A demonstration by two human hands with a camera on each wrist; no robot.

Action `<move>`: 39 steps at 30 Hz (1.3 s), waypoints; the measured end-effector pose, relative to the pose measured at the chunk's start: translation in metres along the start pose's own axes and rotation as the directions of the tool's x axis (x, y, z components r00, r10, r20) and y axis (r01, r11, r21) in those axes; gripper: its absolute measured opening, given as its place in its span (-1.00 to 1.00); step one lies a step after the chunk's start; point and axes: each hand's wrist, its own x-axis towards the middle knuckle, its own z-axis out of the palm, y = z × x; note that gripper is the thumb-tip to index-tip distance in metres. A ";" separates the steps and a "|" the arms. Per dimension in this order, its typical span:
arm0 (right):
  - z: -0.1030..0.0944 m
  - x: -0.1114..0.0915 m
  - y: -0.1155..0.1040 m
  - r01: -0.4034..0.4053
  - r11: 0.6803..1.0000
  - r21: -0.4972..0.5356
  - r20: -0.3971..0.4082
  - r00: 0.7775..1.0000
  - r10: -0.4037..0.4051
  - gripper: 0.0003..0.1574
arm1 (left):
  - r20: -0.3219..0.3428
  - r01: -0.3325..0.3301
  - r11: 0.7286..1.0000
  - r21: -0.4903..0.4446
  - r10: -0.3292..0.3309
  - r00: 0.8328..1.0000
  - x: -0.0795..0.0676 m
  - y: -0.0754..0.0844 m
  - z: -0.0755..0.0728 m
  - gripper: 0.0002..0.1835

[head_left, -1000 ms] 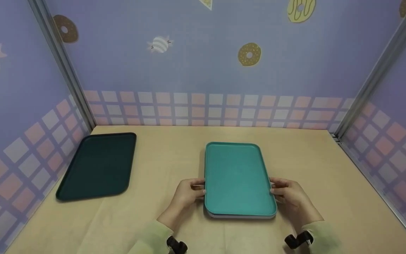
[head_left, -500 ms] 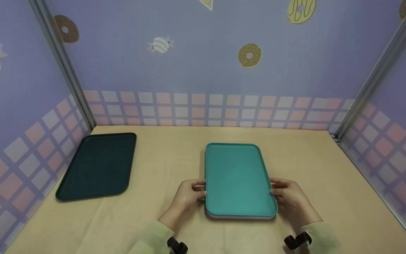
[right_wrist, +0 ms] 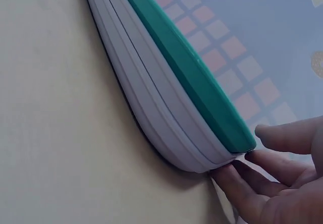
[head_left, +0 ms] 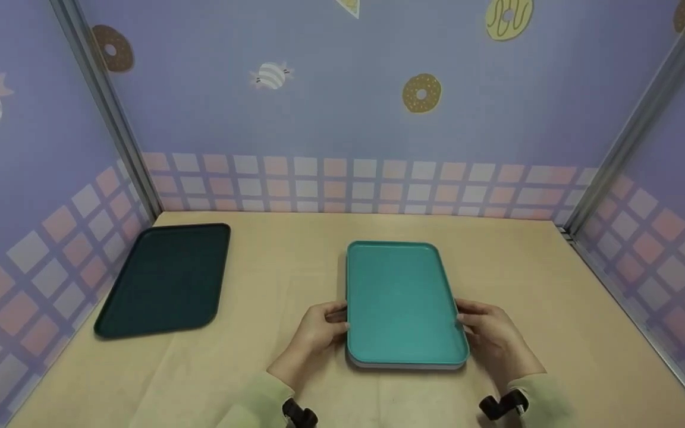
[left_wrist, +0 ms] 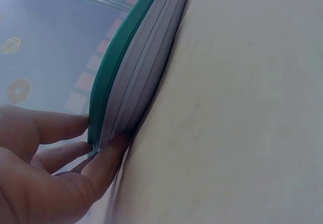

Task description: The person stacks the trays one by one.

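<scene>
A teal rectangular tray [head_left: 405, 303] lies on top of a stack on the table, long side running away from me. Under it, pale grey-white trays [right_wrist: 151, 88] show in the wrist views. My left hand [head_left: 317, 327] holds the stack at its left side; thumb and fingers meet the teal rim [left_wrist: 108, 77] and the pale edges below. On the other side, my right hand [head_left: 491, 327] holds it likewise, thumb tip at the teal rim and fingertips lower down on the pale sides. The fingertips are partly hidden by the rim in the head view.
A dark green tray [head_left: 167, 282] lies flat at the table's left. The beige tabletop [head_left: 283, 255] is bounded by patterned walls [head_left: 330, 119] at the back and both sides, with metal posts [head_left: 104, 107] in the corners.
The teal tray has shifted very slightly to the right and towards me over the stack's lower edge. Both hands stay at its sides, the left edging slightly right. The dark green tray is unmoved.
</scene>
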 end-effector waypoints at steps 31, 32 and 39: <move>-0.003 0.000 0.004 0.026 0.999 -0.039 0.004 1.000 -0.026 -0.30 | 0.010 0.017 0.999 -0.046 -0.016 1.000 0.000 -0.001 0.000 -0.40; -0.004 0.000 0.005 0.025 0.999 -0.048 0.000 1.000 -0.025 -0.30 | 0.008 0.020 0.999 -0.046 -0.020 1.000 0.000 -0.001 0.000 -0.40; -0.003 0.001 0.003 0.004 0.999 -0.034 -0.012 1.000 -0.004 -0.26 | 0.001 0.037 0.999 -0.035 -0.037 0.999 0.001 0.000 0.000 -0.41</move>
